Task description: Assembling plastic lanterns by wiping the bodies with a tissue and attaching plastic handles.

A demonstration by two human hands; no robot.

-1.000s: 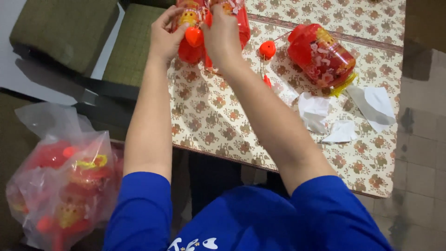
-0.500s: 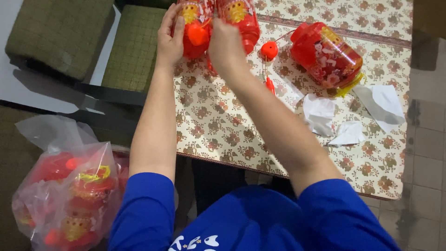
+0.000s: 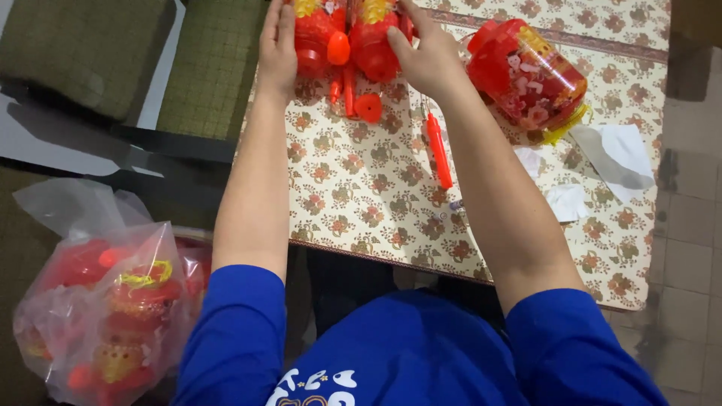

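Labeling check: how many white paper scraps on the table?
3. Largest white paper scrap at the table's right edge, below the red lantern; smaller scrap left of it; third scrap nearer the person. The right forearm may hide more.

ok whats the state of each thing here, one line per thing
left hand: flat against the left red lantern half
right hand: gripping the right red lantern half
two lantern halves: side by side, touching
red stick: lying flat on the tablecloth, untouched
finished red lantern: on its side on the table
white paper scraps: loose, crumpled
clear plastic bag: holds red parts, beside the table
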